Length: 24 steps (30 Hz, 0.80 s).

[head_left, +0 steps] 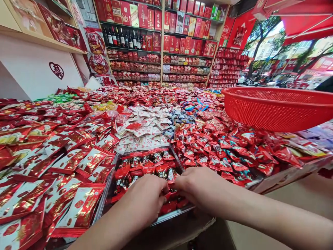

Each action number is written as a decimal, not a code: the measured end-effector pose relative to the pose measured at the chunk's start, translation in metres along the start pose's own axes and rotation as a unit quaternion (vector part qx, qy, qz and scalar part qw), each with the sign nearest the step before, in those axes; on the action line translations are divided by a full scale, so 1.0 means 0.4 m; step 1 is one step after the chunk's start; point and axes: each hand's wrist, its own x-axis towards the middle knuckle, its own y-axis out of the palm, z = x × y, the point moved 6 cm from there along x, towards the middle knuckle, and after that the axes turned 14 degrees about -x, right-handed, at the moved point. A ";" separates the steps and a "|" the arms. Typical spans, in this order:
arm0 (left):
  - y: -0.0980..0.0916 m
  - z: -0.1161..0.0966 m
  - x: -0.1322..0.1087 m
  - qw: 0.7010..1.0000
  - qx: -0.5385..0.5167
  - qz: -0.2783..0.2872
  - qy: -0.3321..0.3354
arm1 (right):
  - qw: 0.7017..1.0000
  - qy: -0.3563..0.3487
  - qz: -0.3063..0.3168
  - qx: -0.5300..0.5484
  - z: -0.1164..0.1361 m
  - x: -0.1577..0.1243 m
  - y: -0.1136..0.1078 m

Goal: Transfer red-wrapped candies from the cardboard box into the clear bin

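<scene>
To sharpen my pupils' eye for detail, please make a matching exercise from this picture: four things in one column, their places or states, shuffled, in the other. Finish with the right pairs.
Column 1
1. Mesh basket
2. Clear tray
3. White packets
4. Dark bottles

Column 2
A. Heaped just beyond the tray
B. Standing in a row at the back
C. Bright red, at the right of the picture
D. Holding red-and-black packets, with the left hand and the right hand over it

Right pairs: 1-C, 2-D, 3-A, 4-B
</scene>
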 end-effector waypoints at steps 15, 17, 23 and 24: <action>-0.002 -0.004 -0.007 0.998 -0.062 -0.003 0.021 | 0.995 0.019 0.089 -0.045 0.002 0.041 -0.005; -0.010 -0.013 -0.006 0.998 -0.059 -0.007 0.030 | 0.995 0.014 0.088 -0.042 0.003 0.042 -0.005; -0.100 -0.044 -0.137 0.982 -0.097 -0.131 0.096 | 0.997 0.012 -0.075 0.015 0.000 -0.064 -0.083; -0.106 -0.038 -0.181 0.976 -0.120 -0.145 0.110 | 0.995 -0.006 -0.083 0.060 0.015 -0.092 -0.084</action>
